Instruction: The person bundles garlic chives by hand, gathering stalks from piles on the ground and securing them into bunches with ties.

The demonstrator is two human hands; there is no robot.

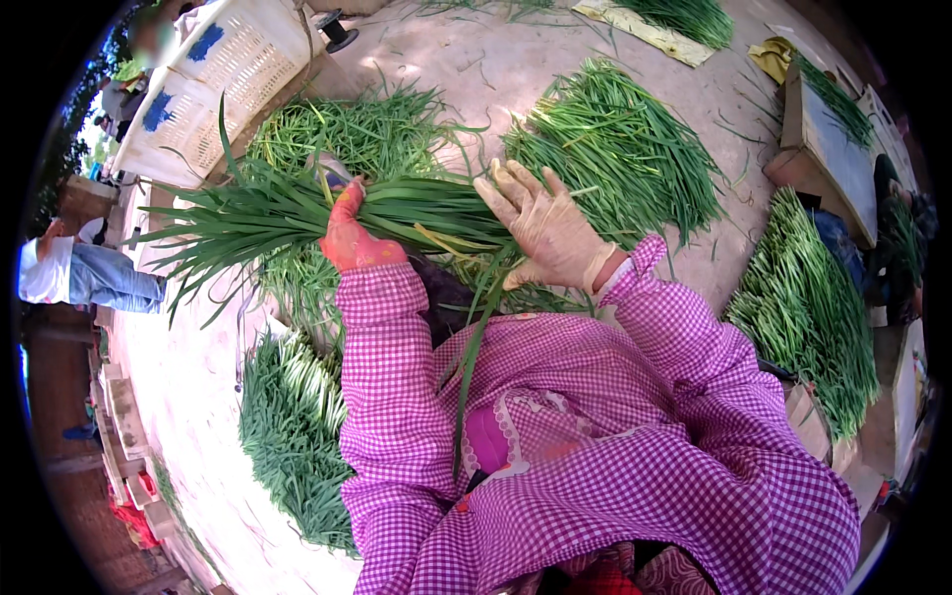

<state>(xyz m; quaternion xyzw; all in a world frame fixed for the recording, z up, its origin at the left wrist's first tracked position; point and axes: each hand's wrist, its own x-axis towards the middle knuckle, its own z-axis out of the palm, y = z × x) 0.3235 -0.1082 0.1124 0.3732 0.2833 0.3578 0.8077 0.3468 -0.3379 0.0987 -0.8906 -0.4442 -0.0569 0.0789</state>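
My left hand [361,233], in an orange-red glove, is wrapped round a thick bunch of garlic chives [258,203]. The long flat leaves fan out to the left, and a few yellowed blades show in the middle. My right hand [547,220], in a pale thin glove, lies at the bunch's right end with fingers stretched and spread and the thumb below. Its palm side is hidden. Several loose leaves hang from the bunch down over my purple checked sleeve and front. Under the bunch lies a loose heap of chives [347,129] on the floor.
A neater chive pile [620,139] lies beyond my right hand, another [808,307] at the far right, and a third [288,436] at lower left. A white plastic crate [228,79] stands at upper left. A board-topped box [823,149] is at right. A person [89,268] is at far left.
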